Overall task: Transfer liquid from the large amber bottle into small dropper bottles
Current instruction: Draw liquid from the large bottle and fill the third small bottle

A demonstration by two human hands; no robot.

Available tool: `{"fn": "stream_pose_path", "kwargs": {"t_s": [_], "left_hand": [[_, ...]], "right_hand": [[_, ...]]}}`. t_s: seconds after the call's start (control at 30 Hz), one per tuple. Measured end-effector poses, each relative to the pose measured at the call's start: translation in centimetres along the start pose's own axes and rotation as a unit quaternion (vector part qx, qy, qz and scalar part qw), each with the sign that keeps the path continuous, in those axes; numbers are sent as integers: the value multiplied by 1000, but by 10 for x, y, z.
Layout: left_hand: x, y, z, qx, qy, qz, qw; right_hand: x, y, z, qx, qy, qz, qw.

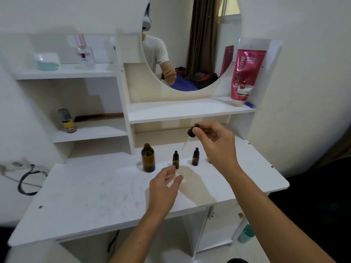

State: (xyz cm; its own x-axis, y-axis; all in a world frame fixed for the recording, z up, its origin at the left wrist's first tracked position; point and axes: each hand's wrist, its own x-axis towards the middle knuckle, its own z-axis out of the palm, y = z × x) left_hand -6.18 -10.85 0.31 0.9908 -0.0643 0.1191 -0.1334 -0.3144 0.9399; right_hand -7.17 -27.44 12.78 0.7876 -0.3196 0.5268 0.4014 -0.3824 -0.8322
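I am holding a dropper (190, 135) in my right hand (214, 147), with the fingers (197, 132) closed on its black cap and rubber bulb, and the glass pipette is hanging tilted down to the left, in the air above the worktop (95, 196). I cannot tell if there is liquid inside the pipette, so I am thinking a drop may be falling on the white surface if I am pressing the bulb too much. The large amber bottle (148, 157) is standing upright and open, with no cap, toward the back of the worktop on the left. Beside it two small dropper bottles are standing, both capped: the left dropper bottle (175, 160) and the right dropper bottle (195, 157). Something is perhaps standing behind my right wrist, but it is hidden and I cannot say what. My left hand (165, 186) is holding nothing, its fingers half open, and the tips are just beside the left dropper bottle; I cannot tell if they are touching it. These small bottles are narrow and light, I judge, so a careless push from this hand is the main danger, and one could be falling against the open amber bottle. Also the thin glass tip could be breaking if I am hitting it on a bottle neck.
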Motion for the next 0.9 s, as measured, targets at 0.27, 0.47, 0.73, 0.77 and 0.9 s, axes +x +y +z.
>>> {"fn": "stream_pose_path", "kwargs": {"t_s": [0.27,0.47,0.73,0.77,0.9], "left_hand": [[16,-21,-64,25,77,-17,997],[36,-25,-71,11,97,-25,995],[51,-29,-69,-3,69,-20,997],[52,-29,-68,-3,69,-19,997],[56,-29,-67,12,72,-21,997]], "right_hand": [[0,-11,59,61,-27,23,997],[10,-17,86,70,-19,18,997],[17,-12,101,32,-26,-21,999],[18,-11,102,24,-28,-27,999],[21,-4,108,-9,-33,-64,997]]}}
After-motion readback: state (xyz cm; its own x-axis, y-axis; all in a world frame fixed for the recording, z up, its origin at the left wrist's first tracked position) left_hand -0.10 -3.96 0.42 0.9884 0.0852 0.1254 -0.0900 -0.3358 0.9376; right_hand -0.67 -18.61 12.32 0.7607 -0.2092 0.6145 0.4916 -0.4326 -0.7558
